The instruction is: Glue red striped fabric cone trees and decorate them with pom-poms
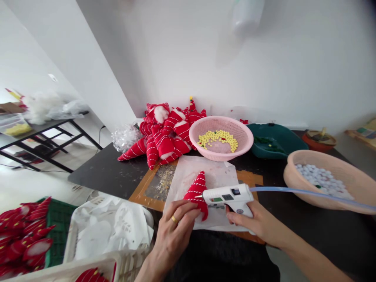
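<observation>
My left hand (179, 223), a gold ring on one finger, is closed on the lower edge of a red fabric cone (197, 186) with white dashed stripes. The cone lies over a sheet of white paper (219, 172). In my right hand (261, 223) is a white hot glue gun (227, 197), gripped by its handle. Its nozzle points left and reaches the cone's surface near my left fingertips; whether it touches cannot be made out. A long translucent glue stick (296, 190) runs out of the gun's back to the right.
Behind the paper stand a heap of red striped cones (164, 137) and a pink basket (221, 156) with yellow pompoms. To the right are a green tray (289, 141) and a peach basin (296, 192) of white pompoms. A white crate (73, 235) and a green crate (60, 227) sit lower left.
</observation>
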Available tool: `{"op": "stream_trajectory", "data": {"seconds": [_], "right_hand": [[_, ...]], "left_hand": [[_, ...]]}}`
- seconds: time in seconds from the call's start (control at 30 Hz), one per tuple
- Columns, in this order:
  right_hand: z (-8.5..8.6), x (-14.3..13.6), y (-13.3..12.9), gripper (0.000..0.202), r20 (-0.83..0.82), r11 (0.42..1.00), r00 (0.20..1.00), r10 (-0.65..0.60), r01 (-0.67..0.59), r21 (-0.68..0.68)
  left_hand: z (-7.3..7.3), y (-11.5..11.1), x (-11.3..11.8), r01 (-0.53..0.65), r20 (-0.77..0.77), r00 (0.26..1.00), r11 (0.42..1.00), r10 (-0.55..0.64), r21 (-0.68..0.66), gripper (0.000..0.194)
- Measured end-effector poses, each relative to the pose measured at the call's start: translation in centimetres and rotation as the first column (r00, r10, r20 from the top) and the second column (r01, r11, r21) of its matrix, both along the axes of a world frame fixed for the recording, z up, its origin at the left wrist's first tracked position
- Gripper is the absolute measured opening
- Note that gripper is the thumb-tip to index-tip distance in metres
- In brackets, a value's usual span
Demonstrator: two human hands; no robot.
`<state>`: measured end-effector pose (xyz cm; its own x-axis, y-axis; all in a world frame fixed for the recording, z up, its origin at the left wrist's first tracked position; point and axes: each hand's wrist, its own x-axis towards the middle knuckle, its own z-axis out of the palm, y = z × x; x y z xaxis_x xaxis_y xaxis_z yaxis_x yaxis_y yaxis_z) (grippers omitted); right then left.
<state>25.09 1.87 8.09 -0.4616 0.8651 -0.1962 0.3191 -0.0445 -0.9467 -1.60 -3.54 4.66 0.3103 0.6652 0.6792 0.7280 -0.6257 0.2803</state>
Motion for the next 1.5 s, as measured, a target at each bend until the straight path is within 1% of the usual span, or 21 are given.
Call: {"op": "stream_trajectory", "data": {"seconds": [0.23,0.33,0.57,0.83,1.1,1.2,1.33,1.4,1.5], "right_hand": [[-0.5,0.1,0.0,0.028,0.05,0.999,0.999,-0.016,0.015,0.034],[-0.4,0.0,0.0,0.032,0.04,0.998,0.999,-0.021,0.018,0.058],[-0.2,-0.1,0.2,0.041,0.002,0.997,1.0,0.018,-0.018,0.072],[-0.8,0.5,0.1,0.04,0.019,0.999,1.0,0.007,-0.007,0.037],[-0.4,0.5,0.1,0.035,-0.002,1.0,1.0,0.024,-0.024,0.011],[-0.3,0.6,0.1,0.038,-0.026,0.999,0.999,0.023,-0.024,-0.039],[0.2,0.7,0.2,0.037,-0.075,0.979,0.997,0.012,-0.027,-0.2],[0.7,0.7,0.3,0.038,-0.165,0.965,0.986,-0.028,-0.016,-0.26],[1.2,0.5,0.7,0.039,-0.323,0.957,0.943,-0.078,-0.02,-0.291]], "left_hand": [[0.1,0.2,0.2,0.008,0.027,1.0,1.0,-0.008,0.018,0.032],[0.2,0.2,0.1,-0.001,0.026,1.0,1.0,0.0,0.015,0.03],[0.2,0.0,0.0,0.008,0.02,1.0,1.0,-0.008,0.013,0.031],[0.1,0.1,0.0,0.013,0.011,1.0,1.0,-0.013,0.007,0.032],[-0.1,0.1,0.0,0.009,0.033,0.999,1.0,-0.009,-0.004,0.035],[-0.3,0.1,0.0,-0.001,0.068,0.998,1.0,0.002,-0.011,0.035],[-0.4,0.0,0.1,-0.028,0.093,0.995,1.0,0.028,0.003,0.033],[-0.3,0.0,0.1,-0.039,0.095,0.995,0.999,0.038,0.003,0.032],[-0.3,0.0,0.2,-0.051,0.09,0.995,0.999,0.05,0.002,0.031]]}}
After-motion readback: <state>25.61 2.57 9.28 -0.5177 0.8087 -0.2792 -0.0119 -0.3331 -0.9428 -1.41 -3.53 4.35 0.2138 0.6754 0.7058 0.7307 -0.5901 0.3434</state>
